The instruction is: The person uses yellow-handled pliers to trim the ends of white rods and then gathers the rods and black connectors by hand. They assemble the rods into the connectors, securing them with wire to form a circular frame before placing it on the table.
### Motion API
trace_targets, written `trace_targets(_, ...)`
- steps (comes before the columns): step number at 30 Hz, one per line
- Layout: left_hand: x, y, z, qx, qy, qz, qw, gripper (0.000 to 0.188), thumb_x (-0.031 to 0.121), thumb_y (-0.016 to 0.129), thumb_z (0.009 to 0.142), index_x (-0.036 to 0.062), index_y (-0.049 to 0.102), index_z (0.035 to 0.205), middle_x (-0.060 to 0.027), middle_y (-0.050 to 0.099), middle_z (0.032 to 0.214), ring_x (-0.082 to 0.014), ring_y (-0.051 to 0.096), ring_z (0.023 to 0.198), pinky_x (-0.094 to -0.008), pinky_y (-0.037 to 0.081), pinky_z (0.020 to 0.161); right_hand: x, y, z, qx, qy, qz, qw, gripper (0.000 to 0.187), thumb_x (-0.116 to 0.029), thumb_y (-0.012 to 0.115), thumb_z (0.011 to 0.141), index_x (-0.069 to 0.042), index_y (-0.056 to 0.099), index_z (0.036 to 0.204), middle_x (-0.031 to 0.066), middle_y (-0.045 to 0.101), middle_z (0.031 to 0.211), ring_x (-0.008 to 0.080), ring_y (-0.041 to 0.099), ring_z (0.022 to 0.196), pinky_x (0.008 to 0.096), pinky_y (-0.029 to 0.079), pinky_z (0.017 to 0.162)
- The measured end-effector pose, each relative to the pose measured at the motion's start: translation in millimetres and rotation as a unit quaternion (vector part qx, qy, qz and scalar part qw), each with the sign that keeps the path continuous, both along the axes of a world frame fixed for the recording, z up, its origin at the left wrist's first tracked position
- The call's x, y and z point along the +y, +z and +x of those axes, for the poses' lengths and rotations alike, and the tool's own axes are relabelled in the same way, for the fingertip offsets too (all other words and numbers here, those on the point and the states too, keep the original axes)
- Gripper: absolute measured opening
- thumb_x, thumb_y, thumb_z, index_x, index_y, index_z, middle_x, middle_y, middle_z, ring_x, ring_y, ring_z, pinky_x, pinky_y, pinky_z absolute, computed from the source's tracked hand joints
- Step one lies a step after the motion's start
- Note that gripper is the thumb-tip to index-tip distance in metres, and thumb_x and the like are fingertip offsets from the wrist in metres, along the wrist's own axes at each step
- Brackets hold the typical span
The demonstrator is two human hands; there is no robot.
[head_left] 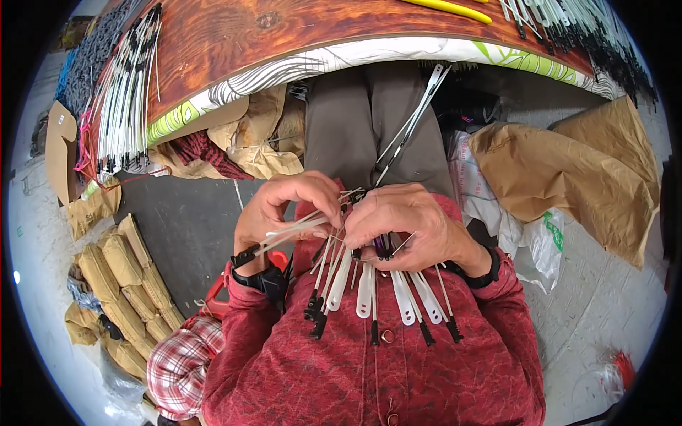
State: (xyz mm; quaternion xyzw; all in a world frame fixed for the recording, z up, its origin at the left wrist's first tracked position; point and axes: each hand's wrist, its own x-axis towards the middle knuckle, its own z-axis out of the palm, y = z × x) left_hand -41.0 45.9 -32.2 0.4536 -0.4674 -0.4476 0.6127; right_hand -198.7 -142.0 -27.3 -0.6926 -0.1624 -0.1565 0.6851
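Observation:
In front of my red shirt, both hands work close together over a fan of thin white rods with black end pieces and flat white strips [364,298] with holes. My right hand [398,224] is closed around the gathered middle of this bundle, where dark parts show under the fingers. The fingers of my left hand [298,209] pinch at the bundle's left side, by a thin wire-like piece; pale rods [288,234] cross beneath them. Their exact hold is partly hidden. Beyond my hands, another white strip and black-tipped rods [415,121] lie over my thigh.
Piles of white rods [131,92] lie on the wooden table [213,35], left and right [561,21]. A yellow tool handle [451,7] rests there. Brown paper [568,177] and plastic bags sit right; wrapped brown bundles [128,277] and a checked cloth [186,362] are left.

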Motion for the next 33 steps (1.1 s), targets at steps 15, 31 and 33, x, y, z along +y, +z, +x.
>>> trace_targets(15, -2, -14, 13, 0.002, -0.037, -0.009, 0.999, 0.024, 0.011, 0.080, 0.084, 0.0032, 0.071, 0.105, -0.0075, 0.073, 0.098, -0.0243, 0.065, 0.098, -0.0389, 0.048, 0.092, -4, 4, 4, -0.004, -0.003, -0.003, 1.000, 0.037, 0.009, 0.078, 0.065, -0.006, 0.066, 0.098, 0.0076, 0.073, 0.090, 0.0275, 0.072, 0.080, 0.0379, 0.057, 0.070)
trace_targets(31, -1, -18, 20, -0.023, -0.155, 0.002, 0.988, 0.017, 0.024, 0.076, 0.089, 0.0087, 0.073, 0.096, -0.0027, 0.074, 0.097, -0.0245, 0.066, 0.095, -0.0413, 0.045, 0.097, -2, 3, 5, -0.007, 0.001, -0.010, 1.000, 0.038, 0.010, 0.077, 0.064, -0.005, 0.066, 0.097, 0.0081, 0.072, 0.089, 0.0274, 0.071, 0.080, 0.0375, 0.057, 0.070)
trace_targets(33, -1, -19, 17, -0.035, -0.154, 0.000, 0.987, 0.018, 0.024, 0.076, 0.089, 0.0080, 0.073, 0.094, -0.0040, 0.074, 0.096, -0.0258, 0.066, 0.094, -0.0425, 0.044, 0.097, -2, 3, 5, -0.006, 0.001, -0.009, 1.000, 0.038, 0.010, 0.077, 0.063, -0.005, 0.066, 0.096, 0.0081, 0.072, 0.089, 0.0273, 0.071, 0.080, 0.0376, 0.057, 0.071)
